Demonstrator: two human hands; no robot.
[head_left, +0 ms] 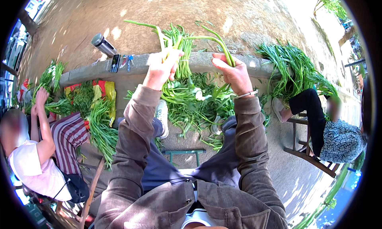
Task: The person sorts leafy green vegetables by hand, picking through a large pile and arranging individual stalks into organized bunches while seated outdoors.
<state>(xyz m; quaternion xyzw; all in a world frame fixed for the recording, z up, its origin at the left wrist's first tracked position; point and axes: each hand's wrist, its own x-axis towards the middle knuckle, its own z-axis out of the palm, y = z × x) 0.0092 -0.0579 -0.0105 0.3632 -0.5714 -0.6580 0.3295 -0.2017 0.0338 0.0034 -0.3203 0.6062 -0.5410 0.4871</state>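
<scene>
Okay, left hand point(162, 69) closed on green stems point(160, 36), right hand point(235, 73) gripping a bent stem point(223, 46); both raised by the stone curb point(205, 63). Stem bundle point(184, 66) lies across curb, leaf pile point(191, 111) between shoes point(162, 117).

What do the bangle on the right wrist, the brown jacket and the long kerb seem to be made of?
Bangle: possibly polished metal; it looks pale, silvery and glossy.
Brown jacket: woven cloth, matt, maybe corduroy; it folds softly and shows fine ribs.
Kerb: stone or concrete, hard to tell which; grey, dull, rough-looking.
</scene>
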